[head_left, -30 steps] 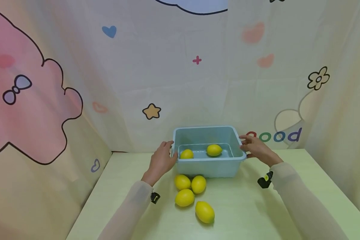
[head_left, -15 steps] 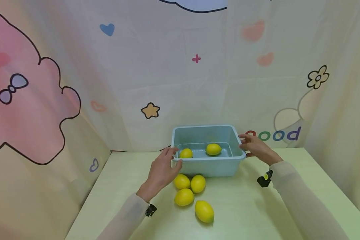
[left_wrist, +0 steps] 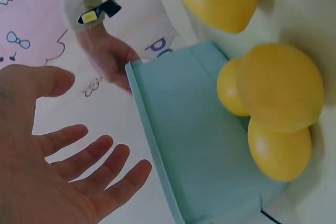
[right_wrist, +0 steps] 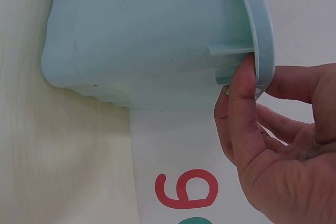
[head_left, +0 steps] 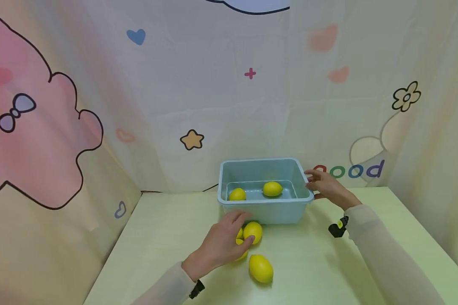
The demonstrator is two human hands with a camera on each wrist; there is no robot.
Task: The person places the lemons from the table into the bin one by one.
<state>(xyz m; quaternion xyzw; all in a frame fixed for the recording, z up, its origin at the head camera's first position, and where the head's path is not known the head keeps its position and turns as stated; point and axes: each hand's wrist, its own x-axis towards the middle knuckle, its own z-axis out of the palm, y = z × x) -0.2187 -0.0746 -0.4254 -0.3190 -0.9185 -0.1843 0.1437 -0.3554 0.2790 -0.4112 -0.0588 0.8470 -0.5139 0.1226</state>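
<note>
A light blue plastic bin (head_left: 275, 213) stands at the back of the table, with two lemons (head_left: 272, 189) inside. My right hand (head_left: 329, 189) pinches the bin's right rim; in the right wrist view its fingers curl under the rim (right_wrist: 262, 30). Over the loose lemons in front of the bin hovers my left hand (head_left: 222, 242), fingers spread and holding nothing. It hides part of the group in the head view. One lemon (head_left: 252, 233) shows past its fingers, and another lemon (head_left: 261, 269) lies nearer me. The left wrist view shows the lemons (left_wrist: 281, 87) beside the bin wall, apart from the palm.
The pale table (head_left: 168, 220) meets a printed curtain (head_left: 229, 106) right behind the bin. More curtain (head_left: 110, 212) hangs along the left side. A thin dark cord (head_left: 210, 187) lies at the table's back edge.
My left hand has left the bin's left rim and moved down and right, over the lemons in front. The right hand stays on the right rim, and the bin keeps its place.
</note>
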